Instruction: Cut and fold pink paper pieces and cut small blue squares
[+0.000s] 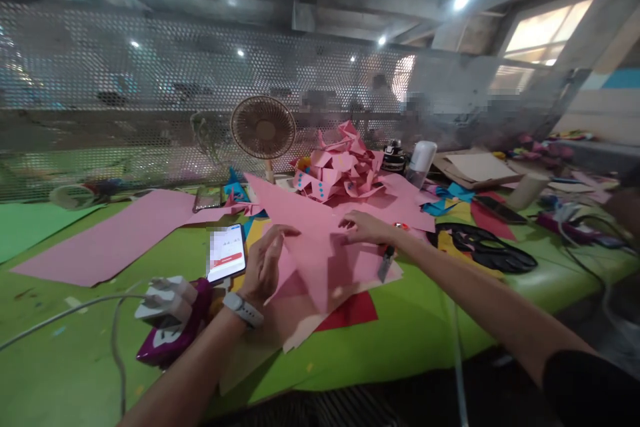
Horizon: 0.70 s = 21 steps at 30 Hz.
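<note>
We press the folded pink paper sheet [320, 250] flat at desk [400, 340] centre: left hand [265, 267] on edge, fingers together, against its 9 o'clock side; right hand [365, 227] spread on its 1 o'clock part. Risk, as we judge: the sheet slides on loose paper beneath and creases crooked; the utility knife [386, 263] just by our right wrist could nick us. Count: one phone [226, 252], one fan [263, 128], one scissors [480, 248], one heap of folded pink pieces [340, 170].
</note>
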Motion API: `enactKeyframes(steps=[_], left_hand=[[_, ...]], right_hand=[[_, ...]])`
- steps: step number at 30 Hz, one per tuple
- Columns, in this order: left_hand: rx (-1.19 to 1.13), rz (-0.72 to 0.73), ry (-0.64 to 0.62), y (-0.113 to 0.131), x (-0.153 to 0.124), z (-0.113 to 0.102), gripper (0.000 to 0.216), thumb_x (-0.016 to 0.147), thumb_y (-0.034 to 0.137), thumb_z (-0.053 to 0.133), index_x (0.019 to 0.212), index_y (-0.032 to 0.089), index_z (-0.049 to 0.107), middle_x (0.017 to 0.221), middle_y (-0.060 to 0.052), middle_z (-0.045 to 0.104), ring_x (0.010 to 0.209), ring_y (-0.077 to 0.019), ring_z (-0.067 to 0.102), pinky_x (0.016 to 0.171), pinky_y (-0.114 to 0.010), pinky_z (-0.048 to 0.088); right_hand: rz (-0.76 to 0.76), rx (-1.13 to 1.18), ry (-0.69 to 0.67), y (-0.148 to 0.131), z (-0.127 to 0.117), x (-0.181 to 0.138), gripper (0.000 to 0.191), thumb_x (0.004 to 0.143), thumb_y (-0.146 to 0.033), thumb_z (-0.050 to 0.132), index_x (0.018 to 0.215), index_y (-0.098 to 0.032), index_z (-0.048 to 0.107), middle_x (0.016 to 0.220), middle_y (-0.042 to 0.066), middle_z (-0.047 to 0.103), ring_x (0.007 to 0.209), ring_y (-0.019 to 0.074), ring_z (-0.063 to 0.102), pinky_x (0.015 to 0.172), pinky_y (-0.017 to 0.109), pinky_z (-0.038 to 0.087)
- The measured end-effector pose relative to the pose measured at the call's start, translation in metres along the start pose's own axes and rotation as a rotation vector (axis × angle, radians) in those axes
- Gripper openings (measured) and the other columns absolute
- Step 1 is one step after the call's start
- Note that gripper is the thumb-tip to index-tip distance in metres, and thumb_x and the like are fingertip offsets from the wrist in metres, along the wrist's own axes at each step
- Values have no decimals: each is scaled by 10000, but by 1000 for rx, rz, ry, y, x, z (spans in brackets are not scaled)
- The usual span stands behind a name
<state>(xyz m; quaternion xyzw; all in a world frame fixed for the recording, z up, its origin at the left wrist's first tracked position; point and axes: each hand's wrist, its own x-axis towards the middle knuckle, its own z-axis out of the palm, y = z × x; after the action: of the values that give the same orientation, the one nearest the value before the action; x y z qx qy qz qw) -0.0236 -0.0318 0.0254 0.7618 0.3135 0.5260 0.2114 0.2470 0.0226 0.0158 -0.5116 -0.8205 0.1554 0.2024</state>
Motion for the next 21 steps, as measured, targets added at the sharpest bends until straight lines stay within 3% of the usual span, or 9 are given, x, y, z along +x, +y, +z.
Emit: enactKeyframes(steps=[5,11,16,21], left_hand=[[-19,-74,33,-11,0,3,384,924,356,294,821,161,608,899,-59,630,892,-191,556,813,-297,406],[-3,-101,48,-15,2,5,375,918,363,314,825,165,619,896,-55,640,899,-190,562,836,-301,415],[8,-141,55,-21,3,6,381,918,370,319,842,163,629,951,-71,647,899,-191,567,838,-313,423],[39,-176,89,-23,5,7,384,907,389,339,828,161,637,926,-68,657,901,-201,579,830,-314,434]], right_hand=[[17,-6,-108,12,20,11,610,534,-313,803,1079,-127,602,949,84,657,782,190,601,637,245,441],[-19,-25,-178,21,19,22,308,596,-352,765,803,-139,684,748,22,663,691,145,581,590,206,405],[-39,-47,-144,18,18,21,372,592,-305,769,899,-121,668,865,50,661,742,141,572,618,205,404],[-11,-67,-135,13,24,14,307,630,-251,744,891,-114,658,811,31,668,681,120,571,558,185,385]])
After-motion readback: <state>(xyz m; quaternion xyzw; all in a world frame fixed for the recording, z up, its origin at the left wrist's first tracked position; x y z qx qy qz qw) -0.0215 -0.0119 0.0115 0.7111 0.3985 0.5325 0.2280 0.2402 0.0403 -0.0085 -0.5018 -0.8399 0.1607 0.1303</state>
